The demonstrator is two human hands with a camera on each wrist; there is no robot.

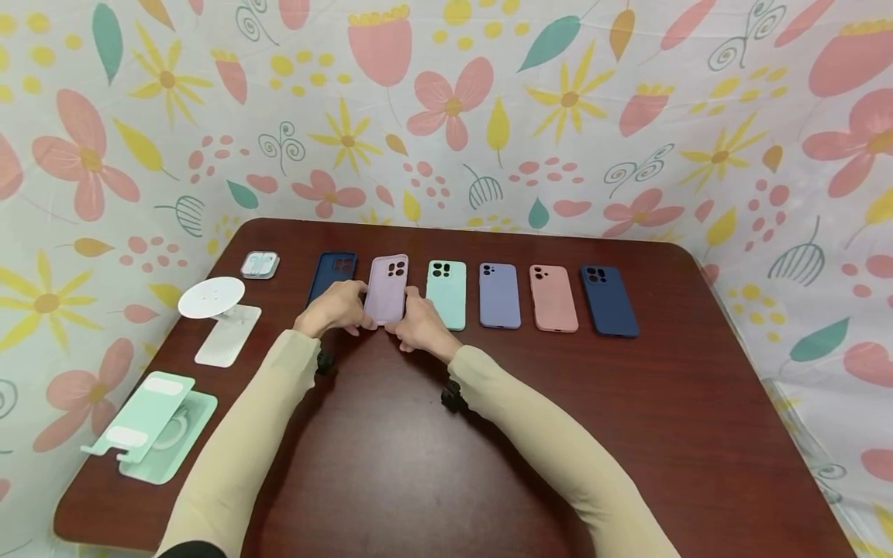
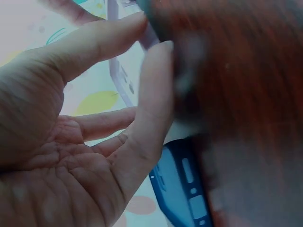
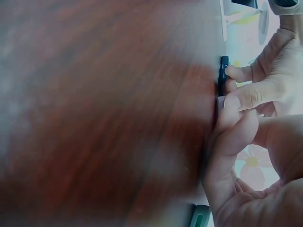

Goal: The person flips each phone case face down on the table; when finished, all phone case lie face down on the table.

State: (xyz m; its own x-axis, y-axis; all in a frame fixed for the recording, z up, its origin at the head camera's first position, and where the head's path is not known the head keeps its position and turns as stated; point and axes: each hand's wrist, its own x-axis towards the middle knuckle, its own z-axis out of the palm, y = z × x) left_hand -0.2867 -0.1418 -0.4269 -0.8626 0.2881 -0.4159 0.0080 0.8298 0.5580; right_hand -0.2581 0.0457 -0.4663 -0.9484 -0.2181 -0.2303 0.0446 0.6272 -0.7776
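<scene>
A lilac phone case (image 1: 387, 291) with camera holes at its top lies between both hands in the head view, its near end slightly raised or at the table; I cannot tell which. My left hand (image 1: 339, 304) pinches its lower left corner, and my right hand (image 1: 421, 322) grips the lower right corner. In the left wrist view, thumb and fingers meet at the lilac edge. Fingers hide most of the case in the right wrist view. Close to the left hand lies a navy phone case (image 1: 331, 275), partly covered by it. A mint phone case (image 1: 446, 294) is just right of the right hand.
Further right in the row lie a periwinkle case (image 1: 499, 296), a pink case (image 1: 554, 299) and another navy case (image 1: 610, 302). On the left are boxed earphones (image 1: 260, 265), a white stand (image 1: 226, 337) and a mint folding stand (image 1: 156, 426). A patterned curtain (image 1: 530, 155) borders the table.
</scene>
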